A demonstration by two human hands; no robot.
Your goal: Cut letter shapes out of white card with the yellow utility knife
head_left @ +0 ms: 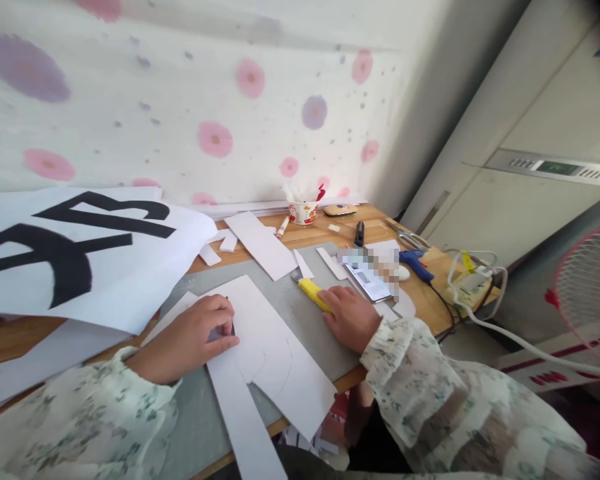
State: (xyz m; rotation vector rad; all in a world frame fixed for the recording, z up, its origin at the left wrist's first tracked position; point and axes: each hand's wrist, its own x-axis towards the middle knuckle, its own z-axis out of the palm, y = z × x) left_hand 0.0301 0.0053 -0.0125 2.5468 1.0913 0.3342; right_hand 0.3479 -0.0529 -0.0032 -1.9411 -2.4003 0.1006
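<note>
Left of centre, the left hand (193,340) rests curled on white board (275,333), probably steadying it; centre-right, the right hand (353,317) covers the yellow cutter's handle (313,293). Whether either's fingers grip, I cannot tell.

On the tabletop (377,223) lies a mat (197,420), with a card sheet (285,357) across it beneath the left hand (203,337). Right of the sheet is a knife (311,293), the right hand (350,313) at its near end. Behind that hand lies a phone (367,283), a glue gun (417,265) to its right. A cup (304,212) stands at the back; paper (117,267) lies far left.
</note>
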